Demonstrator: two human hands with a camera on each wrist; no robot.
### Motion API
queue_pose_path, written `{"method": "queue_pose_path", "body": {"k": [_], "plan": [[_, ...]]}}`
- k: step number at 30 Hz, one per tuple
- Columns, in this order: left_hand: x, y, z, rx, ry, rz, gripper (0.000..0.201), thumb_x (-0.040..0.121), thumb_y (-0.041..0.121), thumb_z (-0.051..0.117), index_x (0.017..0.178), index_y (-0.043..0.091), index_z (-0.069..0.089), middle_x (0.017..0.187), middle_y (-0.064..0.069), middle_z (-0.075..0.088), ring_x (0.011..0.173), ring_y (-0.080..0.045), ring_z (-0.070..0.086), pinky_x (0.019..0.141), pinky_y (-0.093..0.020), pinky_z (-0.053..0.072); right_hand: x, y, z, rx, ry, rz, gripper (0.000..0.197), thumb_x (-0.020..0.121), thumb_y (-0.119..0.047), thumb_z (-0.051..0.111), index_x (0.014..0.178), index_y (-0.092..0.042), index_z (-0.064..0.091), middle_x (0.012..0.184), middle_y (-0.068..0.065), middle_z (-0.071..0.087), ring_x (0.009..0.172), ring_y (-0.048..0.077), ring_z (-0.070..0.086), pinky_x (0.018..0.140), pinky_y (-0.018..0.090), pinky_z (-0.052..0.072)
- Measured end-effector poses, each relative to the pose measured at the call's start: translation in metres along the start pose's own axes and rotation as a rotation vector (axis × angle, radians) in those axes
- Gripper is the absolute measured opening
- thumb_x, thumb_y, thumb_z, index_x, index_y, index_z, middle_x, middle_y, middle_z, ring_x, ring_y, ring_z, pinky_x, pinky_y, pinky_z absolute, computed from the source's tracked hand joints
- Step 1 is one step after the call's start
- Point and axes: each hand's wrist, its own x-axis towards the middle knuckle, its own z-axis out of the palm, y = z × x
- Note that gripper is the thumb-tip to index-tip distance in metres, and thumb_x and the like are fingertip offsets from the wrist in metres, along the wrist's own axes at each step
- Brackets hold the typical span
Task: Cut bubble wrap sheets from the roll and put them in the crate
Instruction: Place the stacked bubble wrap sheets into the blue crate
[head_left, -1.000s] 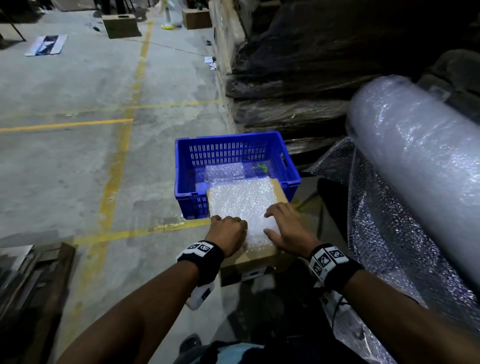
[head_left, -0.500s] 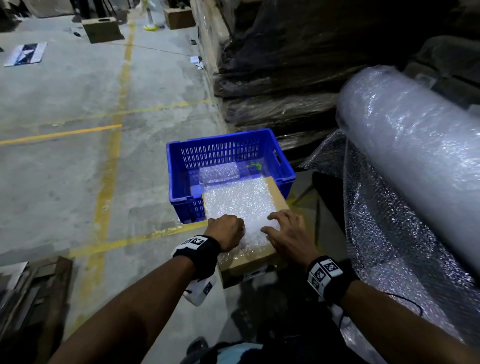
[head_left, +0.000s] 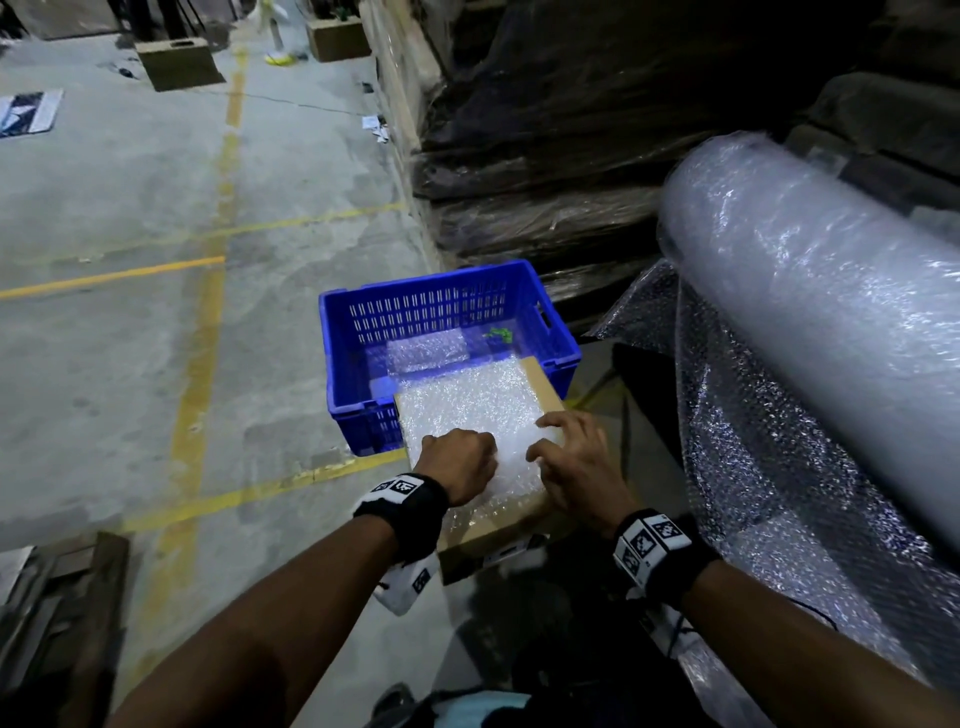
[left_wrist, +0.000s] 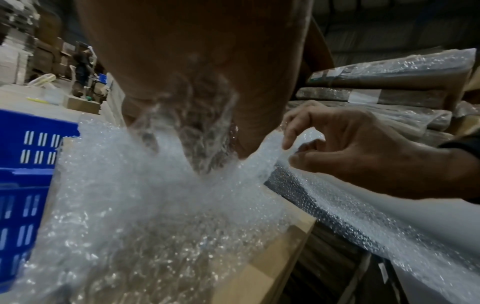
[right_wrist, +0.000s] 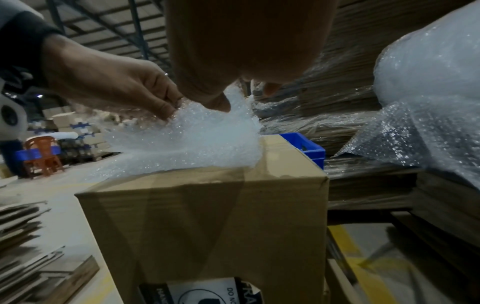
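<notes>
A cut bubble wrap sheet (head_left: 470, 402) lies on top of a cardboard box (head_left: 543, 382) in front of me. My left hand (head_left: 457, 462) grips the sheet's near part with curled fingers (right_wrist: 166, 102). My right hand (head_left: 569, 454) pinches the sheet's right edge between thumb and fingers (left_wrist: 288, 142), lifting it a little. Beyond the box stands the blue crate (head_left: 343, 338), with a folded bubble wrap piece (head_left: 426, 351) and a small green thing (head_left: 498, 335) inside. The big bubble wrap roll (head_left: 810, 291) lies at the right, its loose end (head_left: 753, 467) hanging down.
Wrapped stacks of flattened cardboard (head_left: 545, 156) rise behind the crate and roll. Concrete floor with yellow lines (head_left: 197, 364) spreads to the left. Wooden pallet pieces (head_left: 62, 597) lie at the lower left. Boxes (head_left: 179, 65) stand far back.
My right hand went from lying flat on the sheet to pinching its right edge and raising it. The left hand stays curled on the sheet's near part.
</notes>
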Motion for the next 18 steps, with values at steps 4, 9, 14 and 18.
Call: {"method": "queue_pose_path", "body": {"k": [4,9,14,18], "plan": [[0.002,-0.008,-0.001,-0.089,0.008,-0.060,0.020,0.100,0.032,0.047,0.107,0.021,0.062,0.110,-0.006,0.069,0.104,-0.032,0.060,0.083,-0.040,0.042,-0.005,-0.001,-0.005,0.040,0.131,0.160,0.016,0.076,-0.014,0.063,0.092,-0.014,0.066,0.116,0.014,0.057,0.106,0.032,0.051,0.085,0.043,0.044],[0.006,-0.012,-0.001,-0.129,0.016,-0.069,0.019,0.099,0.032,0.049,0.106,0.022,0.062,0.108,-0.004,0.069,0.102,-0.031,0.061,0.083,-0.041,0.046,-0.002,-0.008,0.002,0.232,0.081,0.507,0.042,0.085,-0.058,0.051,0.090,-0.017,0.064,0.105,0.005,0.052,0.105,0.024,0.046,0.091,0.038,0.038],[0.005,-0.012,0.003,-0.150,0.015,-0.076,0.017,0.097,0.036,0.049,0.102,0.024,0.060,0.102,-0.002,0.070,0.096,-0.029,0.062,0.082,-0.042,0.049,0.012,-0.017,0.002,0.314,-0.075,0.764,0.042,0.085,-0.065,0.061,0.092,-0.024,0.064,0.115,0.002,0.050,0.118,0.020,0.040,0.104,0.036,0.033],[0.004,-0.015,0.001,-0.174,0.018,-0.079,0.016,0.095,0.035,0.050,0.101,0.023,0.060,0.102,-0.003,0.070,0.096,-0.030,0.062,0.081,-0.043,0.050,0.017,-0.010,0.007,0.500,-0.073,0.864,0.041,0.082,-0.062,0.068,0.092,-0.022,0.064,0.104,0.000,0.059,0.105,0.015,0.053,0.095,0.033,0.043]]}}
